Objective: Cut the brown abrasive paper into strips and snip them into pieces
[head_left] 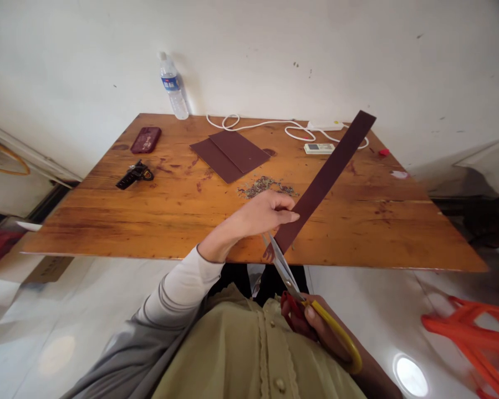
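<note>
My left hand [266,213] pinches a long dark maroon strip of paper or card [324,183] close to its lower end. The strip slants up to the right above the table. In my right hand [326,330] is a pair of scissors [290,282] with one red and one yellow handle. Their blades are spread at the strip's lower end, where narrow cut slits show. Small scraps [264,187] lie in a loose pile just beyond my left hand. Farther back are flat maroon sheets [233,154], partly overlapping.
On the wooden table [149,221] are a maroon phone or case [146,139], black keys [135,174], a plastic bottle [174,88] against the wall, a white cable [266,123] and a remote control [319,148]. An orange-red stool [469,327] stands at the lower right.
</note>
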Motion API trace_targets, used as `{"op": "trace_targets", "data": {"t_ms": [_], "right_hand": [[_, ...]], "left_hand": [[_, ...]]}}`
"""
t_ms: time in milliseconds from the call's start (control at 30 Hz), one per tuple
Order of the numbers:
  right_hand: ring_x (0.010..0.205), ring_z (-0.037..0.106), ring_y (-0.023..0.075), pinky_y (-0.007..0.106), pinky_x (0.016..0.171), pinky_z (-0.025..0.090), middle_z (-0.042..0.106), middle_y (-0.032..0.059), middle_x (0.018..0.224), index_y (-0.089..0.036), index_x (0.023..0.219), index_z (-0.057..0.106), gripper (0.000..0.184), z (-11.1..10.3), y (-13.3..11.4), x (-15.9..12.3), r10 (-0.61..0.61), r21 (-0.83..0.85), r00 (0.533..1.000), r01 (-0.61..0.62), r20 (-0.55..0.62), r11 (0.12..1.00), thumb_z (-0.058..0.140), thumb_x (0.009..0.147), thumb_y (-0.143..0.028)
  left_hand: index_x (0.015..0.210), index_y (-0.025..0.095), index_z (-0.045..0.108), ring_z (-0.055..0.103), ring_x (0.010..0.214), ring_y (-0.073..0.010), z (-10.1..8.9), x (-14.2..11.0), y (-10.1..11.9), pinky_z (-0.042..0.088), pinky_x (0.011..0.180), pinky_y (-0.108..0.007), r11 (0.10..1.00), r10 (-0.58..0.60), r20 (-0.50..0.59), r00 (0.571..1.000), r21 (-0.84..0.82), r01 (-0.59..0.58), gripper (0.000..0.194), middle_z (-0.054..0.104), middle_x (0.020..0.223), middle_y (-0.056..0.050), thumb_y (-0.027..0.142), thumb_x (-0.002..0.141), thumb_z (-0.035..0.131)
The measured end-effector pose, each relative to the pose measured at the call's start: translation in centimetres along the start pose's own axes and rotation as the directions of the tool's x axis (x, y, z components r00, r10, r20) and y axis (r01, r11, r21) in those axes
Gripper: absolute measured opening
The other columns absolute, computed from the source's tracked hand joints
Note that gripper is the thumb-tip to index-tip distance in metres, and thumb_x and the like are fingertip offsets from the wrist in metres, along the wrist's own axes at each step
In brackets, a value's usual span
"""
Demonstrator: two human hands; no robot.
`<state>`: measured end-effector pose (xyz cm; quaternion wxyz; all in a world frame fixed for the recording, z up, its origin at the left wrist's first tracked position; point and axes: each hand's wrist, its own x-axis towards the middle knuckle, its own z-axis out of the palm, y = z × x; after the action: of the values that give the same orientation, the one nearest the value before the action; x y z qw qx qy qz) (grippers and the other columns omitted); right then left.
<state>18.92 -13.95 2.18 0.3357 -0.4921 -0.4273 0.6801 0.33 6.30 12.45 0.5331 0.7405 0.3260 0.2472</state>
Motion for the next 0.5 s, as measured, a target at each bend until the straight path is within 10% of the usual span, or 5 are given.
{"op": "trace_targets", "data": {"t_ms": [333,500], "right_hand": [[0.056,0.028,0.0136,0.028,0.051,0.028,0.039,-0.0048,0.062,-0.018,0.090,0.074,0.076,-0.4,-0.4,0.7,0.001,-0.035,0.994,0.003,0.110,0.999,0.058,0.086,-0.092],[0.059,0.041,0.0175,0.030,0.055,0.040,0.049,-0.0011,0.067,-0.020,0.094,0.076,0.068,0.1,-1.2,0.0,-0.018,-0.041,1.000,0.019,0.024,0.999,0.061,0.089,-0.087]], "left_hand": [[0.061,0.024,0.029,0.029,0.061,-0.0131,-0.2,0.2,0.3,0.022,0.060,-0.034,0.992,0.051,0.107,0.993,0.106,-0.062,0.042,0.027,0.064,0.005,0.030,0.087,0.061],[0.060,0.024,0.030,0.029,0.062,-0.0132,0.1,0.3,-0.4,0.023,0.059,-0.032,0.995,0.028,0.036,0.999,0.091,-0.032,0.042,0.028,0.064,0.004,0.032,0.085,0.062]]}}
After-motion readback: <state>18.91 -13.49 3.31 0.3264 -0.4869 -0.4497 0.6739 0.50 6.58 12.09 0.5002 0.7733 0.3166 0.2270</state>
